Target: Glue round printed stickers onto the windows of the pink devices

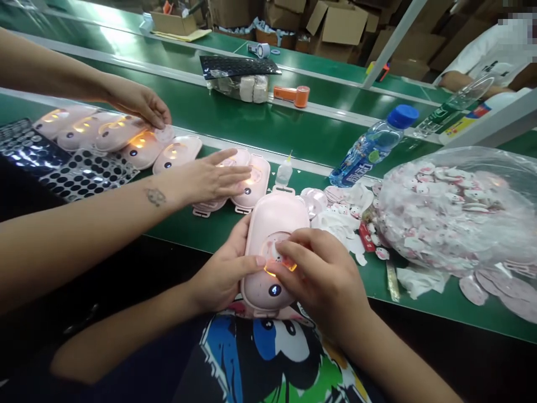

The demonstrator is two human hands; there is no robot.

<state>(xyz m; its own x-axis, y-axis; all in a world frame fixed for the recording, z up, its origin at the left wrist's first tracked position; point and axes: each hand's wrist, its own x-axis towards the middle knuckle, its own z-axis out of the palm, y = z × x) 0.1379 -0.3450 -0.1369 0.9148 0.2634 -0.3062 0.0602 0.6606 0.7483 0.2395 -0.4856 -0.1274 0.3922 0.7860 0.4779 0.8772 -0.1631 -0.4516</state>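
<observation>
Just above my lap, my left hand [224, 271] grips a pale pink oval plastic device [277, 215] by its left side, thumb on the front. The device has a lit orange window and a small display with a glowing mark. My right hand [325, 266] pinches a small white cartoon-face piece [278, 252] at the round recess in the device's middle. Part of that piece is hidden by my fingers. Beyond the device stands a small dropper bottle [284, 172] with a yellow needle tip.
A co-worker's hands [213, 176] reach in from the left over several lit pink devices [176, 154]. Black-dotted sheets [90, 173] lie there. To the right are a blue-capped bottle [364, 148], a plastic bag of cartoon pieces [453, 201] and paper scraps [422, 280]. Orange tape dispenser [301, 96] lies farther back.
</observation>
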